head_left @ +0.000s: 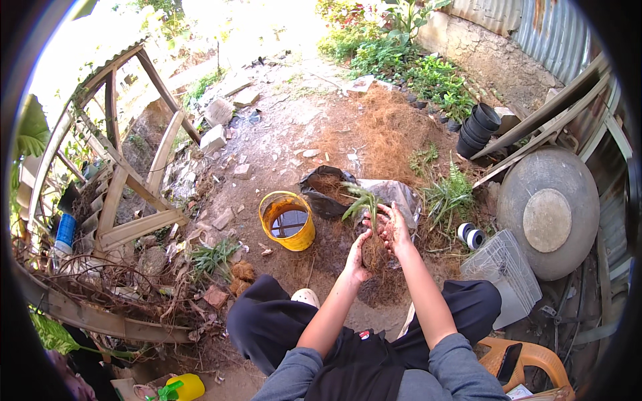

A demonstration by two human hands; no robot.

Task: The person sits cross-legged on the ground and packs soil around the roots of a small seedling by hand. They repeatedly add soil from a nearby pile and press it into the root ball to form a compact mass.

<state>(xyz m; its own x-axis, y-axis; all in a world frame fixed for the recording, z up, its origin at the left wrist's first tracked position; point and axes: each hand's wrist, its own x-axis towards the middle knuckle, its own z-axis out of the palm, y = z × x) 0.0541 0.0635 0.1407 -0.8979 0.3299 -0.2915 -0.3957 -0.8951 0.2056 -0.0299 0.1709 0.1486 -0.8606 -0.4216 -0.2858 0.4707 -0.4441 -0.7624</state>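
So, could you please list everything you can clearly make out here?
Plant: one, green, between the hands
Bucket: one, yellow, left of plant
Plastic bag: one, black, beside bucket
Fibre: one spread, orange-brown, upper middle
Pots: one stack, black, upper right
Disc: one, grey, right
Translucent box: one, whitish, below disc
Chair: one, orange, lower right
Phone: one, black, on chair
Wooden frame: one, brown, left
Container: one, yellow, lower left
Trousers: one pair, dark, bottom centre
Sleeves: two, grey, bottom
Hands, left and right: two, soil-smeared, around plant
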